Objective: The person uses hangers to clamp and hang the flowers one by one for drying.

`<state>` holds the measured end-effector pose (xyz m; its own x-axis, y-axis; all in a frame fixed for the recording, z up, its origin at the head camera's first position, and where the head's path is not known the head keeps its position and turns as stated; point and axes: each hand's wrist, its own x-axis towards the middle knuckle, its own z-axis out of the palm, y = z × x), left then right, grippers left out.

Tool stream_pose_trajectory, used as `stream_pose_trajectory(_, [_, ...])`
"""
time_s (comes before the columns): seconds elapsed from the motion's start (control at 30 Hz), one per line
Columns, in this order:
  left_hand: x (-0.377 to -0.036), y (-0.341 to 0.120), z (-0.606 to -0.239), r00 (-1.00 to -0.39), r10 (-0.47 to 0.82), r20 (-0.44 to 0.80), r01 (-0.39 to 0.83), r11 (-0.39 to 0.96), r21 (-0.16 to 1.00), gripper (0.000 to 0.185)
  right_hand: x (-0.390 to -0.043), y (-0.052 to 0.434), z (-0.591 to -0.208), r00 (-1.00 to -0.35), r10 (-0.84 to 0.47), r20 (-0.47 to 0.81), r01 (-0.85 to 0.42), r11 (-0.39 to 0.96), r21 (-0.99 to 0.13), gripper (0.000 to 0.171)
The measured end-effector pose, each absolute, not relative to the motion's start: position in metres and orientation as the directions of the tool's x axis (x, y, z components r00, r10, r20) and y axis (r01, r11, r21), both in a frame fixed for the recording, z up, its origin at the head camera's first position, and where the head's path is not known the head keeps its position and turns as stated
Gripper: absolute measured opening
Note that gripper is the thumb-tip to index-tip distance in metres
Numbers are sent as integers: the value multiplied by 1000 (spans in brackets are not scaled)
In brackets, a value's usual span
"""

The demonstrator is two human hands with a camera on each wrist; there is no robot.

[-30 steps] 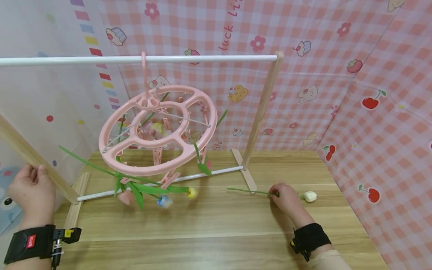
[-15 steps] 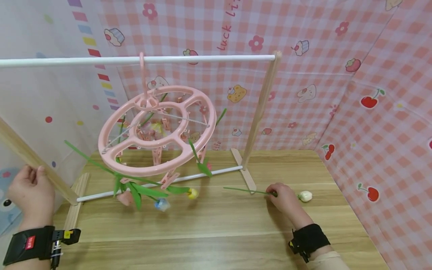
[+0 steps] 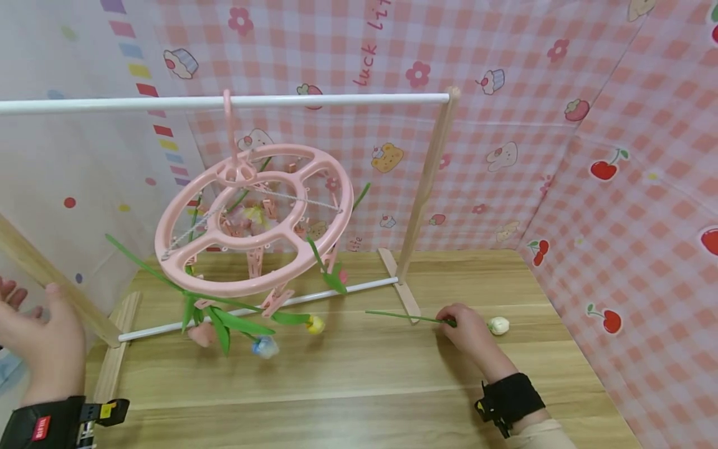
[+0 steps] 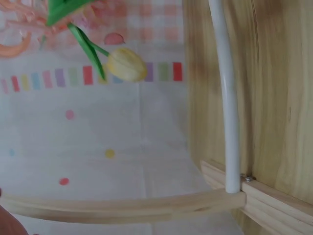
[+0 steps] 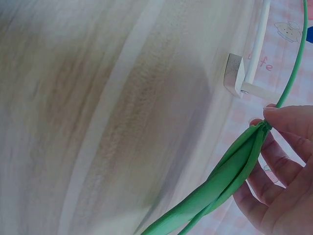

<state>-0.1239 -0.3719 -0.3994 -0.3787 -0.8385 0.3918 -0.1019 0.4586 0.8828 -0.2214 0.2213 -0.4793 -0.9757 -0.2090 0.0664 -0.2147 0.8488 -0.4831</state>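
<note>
so the right hand [image 3: 468, 330] pinches the green stem of the white flower [image 3: 498, 325] lying on the table [image 3: 359, 374] by the rack's foot [image 3: 399, 293], while the left hand [image 3: 39, 340] is spread wide, holding nothing, beside the wooden post [image 3: 50, 277].

The wooden desk [image 3: 392, 374] carries a drying rack [image 3: 401, 290] toward its back edge; a white tulip [image 3: 498, 325] lies near its right edge.
</note>
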Motion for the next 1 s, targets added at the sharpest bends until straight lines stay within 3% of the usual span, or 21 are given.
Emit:
stream_pose_trajectory(0.2, [-114, -351, -387, -367, -792, 488, 149, 467, 871, 38, -221, 220, -481, -968, -222, 113, -249, 834, -492, 11])
stream_pose_trajectory(0.33, [-110, -329, -378, -361, -778, 514, 371, 386, 845, 41, -220, 216, -482, -954, -239, 183, -300, 800, -520, 13])
stream_pose_trajectory(0.53, [-110, -288, -363, -300, -777, 553, 753, 162, 637, 53, -219, 207, -477, -912, -278, 300, -405, 724, -559, 15])
stream_pose_trajectory(0.77, [-101, -241, -344, -273, -763, 587, 897, 18, 441, 67, -215, 194, -469, -847, -325, 420, -524, 636, -566, 17])
stream_pose_trajectory(0.9, [-97, -216, -340, -267, -724, 636, 945, -66, 321, 61, -210, 186, -465, -810, -317, 493, -578, 573, -581, 19])
stream_pose_trajectory(1.0, [-97, -199, -344, -271, -656, 705, 959, -122, 255, 58, -206, 178, -462, -747, -333, 575, -656, 507, -559, 21])
